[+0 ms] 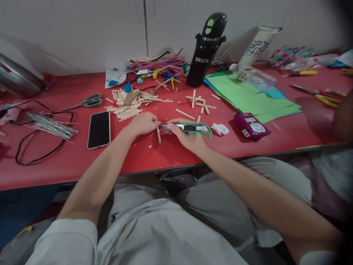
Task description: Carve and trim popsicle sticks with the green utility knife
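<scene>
My right hand (185, 137) is closed around a green utility knife (193, 128), with its blade pointing left. The blade tip rests across a short wooden stick (159, 135) lying on the red table (171, 154). My left hand (143, 123) pinches the top end of that stick, fingers pressed together. Small wood chips lie around the stick. A pile of wooden sticks (128, 105) sits just beyond my left hand.
A black phone (99, 129) lies left of my hands, scissors (89, 101) behind it. A black bottle (205, 51), green paper sheets (249, 97), a purple power strip (251, 126), loose sticks (200, 103), black cable and wire bundle (51, 125) surround them. Another person's arm (342, 117) is at right.
</scene>
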The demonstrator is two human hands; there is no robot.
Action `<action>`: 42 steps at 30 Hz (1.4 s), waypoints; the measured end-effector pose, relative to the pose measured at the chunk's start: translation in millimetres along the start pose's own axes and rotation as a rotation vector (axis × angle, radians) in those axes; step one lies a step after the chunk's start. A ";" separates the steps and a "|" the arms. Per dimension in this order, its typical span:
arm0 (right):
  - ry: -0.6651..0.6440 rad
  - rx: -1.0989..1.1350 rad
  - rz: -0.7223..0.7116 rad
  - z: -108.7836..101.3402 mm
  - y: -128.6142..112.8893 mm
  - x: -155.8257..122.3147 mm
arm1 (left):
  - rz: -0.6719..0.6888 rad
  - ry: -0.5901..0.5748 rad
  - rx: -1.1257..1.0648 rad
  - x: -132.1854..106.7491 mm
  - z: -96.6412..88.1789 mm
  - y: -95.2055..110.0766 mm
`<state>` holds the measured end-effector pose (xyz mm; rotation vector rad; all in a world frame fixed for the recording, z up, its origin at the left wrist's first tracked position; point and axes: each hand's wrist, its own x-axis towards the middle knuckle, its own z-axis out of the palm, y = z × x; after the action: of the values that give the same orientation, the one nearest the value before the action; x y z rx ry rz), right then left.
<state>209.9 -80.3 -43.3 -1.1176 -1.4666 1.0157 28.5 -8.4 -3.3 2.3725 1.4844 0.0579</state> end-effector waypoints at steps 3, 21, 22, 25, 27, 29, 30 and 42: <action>0.008 -0.008 -0.002 0.8 -0.4 0.5 | 0.000 0.004 0.004 -0.7 -0.7 1.4; 0.001 0.042 0.009 2.6 2.8 1.2 | 0.006 0.005 0.020 1.7 2.5 -2.0; 0.004 0.041 0.013 2.9 2.8 1.2 | 0.008 0.004 0.019 1.7 2.6 -2.1; 0.007 0.030 0.021 3.2 2.7 1.1 | 0.010 0.002 0.019 2.6 3.2 -2.8; -0.004 0.025 0.020 3.1 2.6 0.7 | 0.006 0.004 0.018 3.5 3.8 -3.3; -0.014 0.022 0.020 3.2 2.4 0.3 | 0.005 0.009 0.013 4.0 4.1 -3.6; -0.016 0.025 0.022 3.3 2.4 0.3 | 0.004 0.008 0.012 4.0 4.1 -3.6; 0.056 0.682 0.409 -15.6 -9.2 8.1 | -0.038 -0.004 -0.042 2.0 2.5 -3.2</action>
<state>223.3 -73.8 -30.2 -0.9320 -0.7439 1.5989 27.2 -6.0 -6.9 2.3089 1.5112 0.0739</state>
